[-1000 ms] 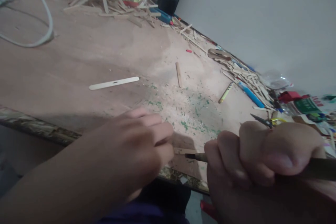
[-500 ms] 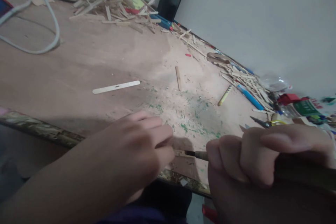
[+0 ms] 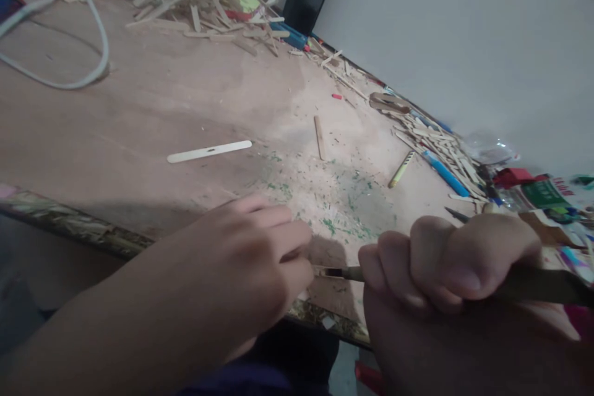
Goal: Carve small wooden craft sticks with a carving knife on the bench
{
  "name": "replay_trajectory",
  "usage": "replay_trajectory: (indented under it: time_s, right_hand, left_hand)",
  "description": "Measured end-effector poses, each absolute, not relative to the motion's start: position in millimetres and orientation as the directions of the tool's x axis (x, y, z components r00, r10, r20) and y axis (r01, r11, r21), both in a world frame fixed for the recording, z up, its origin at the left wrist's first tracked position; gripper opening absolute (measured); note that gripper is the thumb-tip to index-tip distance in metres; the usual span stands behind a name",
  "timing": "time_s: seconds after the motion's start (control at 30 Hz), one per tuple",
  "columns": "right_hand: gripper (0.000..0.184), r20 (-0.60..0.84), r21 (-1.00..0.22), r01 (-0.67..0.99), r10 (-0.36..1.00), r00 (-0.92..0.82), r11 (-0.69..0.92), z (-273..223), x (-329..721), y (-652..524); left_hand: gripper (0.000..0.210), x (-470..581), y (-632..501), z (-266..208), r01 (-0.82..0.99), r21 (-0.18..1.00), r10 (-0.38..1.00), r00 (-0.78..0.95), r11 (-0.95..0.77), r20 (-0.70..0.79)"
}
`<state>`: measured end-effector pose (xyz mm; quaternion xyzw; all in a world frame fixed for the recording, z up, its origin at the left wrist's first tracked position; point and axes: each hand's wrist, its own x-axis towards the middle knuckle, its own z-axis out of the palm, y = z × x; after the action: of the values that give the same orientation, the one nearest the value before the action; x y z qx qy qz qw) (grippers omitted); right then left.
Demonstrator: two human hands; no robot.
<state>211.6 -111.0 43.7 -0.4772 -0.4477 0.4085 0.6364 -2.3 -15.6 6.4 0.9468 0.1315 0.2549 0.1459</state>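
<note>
At the near table edge my left hand is closed, thumb and fingers pinching a small wooden craft stick; most of the stick is hidden by the fingers. My right hand is wrapped round a slim hand tool with a dark handle. Its narrow black tip points left and lies on or right over the stick's end; contact is hard to tell. Beyond my hands, a pale craft stick with a dark slot in its middle lies flat. A shorter stick piece lies to its right.
Green and dark shavings litter the tabletop ahead of my hands. Stick heaps lie at the back left and along the wall, near a blue tool. A white cable loops at left. A pointed blade lies behind my right hand.
My right hand has turned slightly, showing more of the handle, and the tool's tip has moved left over the stick. My left hand keeps its pinch. The view has shifted slightly.
</note>
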Motion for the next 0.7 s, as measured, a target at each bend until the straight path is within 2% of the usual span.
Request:
replay_trajectory:
  time_s: [0.07, 0.1, 0.37, 0.57, 0.7]
  right_hand:
    - [0.094, 0.166, -0.968, -0.13, 0.938, 0.306, 0.214, 41.5, 211.3, -110.6]
    - [0.097, 0.168, -0.967, -0.129, 0.934, 0.316, 0.218, 40.1, 211.1, -110.7]
    - [0.098, 0.135, -0.98, -0.088, 0.919, 0.37, 0.18, 41.3, 200.9, -108.7]
    - [0.086, 0.172, -0.98, -0.044, 0.931, 0.321, 0.196, 40.6, 206.1, -111.4]
    - [0.089, 0.2, -0.978, 0.01, 0.92, 0.338, 0.209, 39.5, 203.8, -112.2]
  left_hand:
    - [0.036, -2.5, -15.7, 6.6, 0.187, 0.336, 0.33, 0.833, -0.923, 0.444]
    - [0.036, -2.8, -15.8, 6.8, 0.198, 0.331, 0.337, 0.832, -0.923, 0.441]
    - [0.03, -5.0, -16.1, 5.0, 0.196, 0.331, 0.331, 0.845, -0.923, 0.421]
    - [0.034, -5.3, -16.4, 8.5, 0.2, 0.352, 0.345, 0.839, -0.914, 0.42]
    - [0.035, -4.1, -17.5, 9.0, 0.208, 0.358, 0.355, 0.837, -0.91, 0.417]
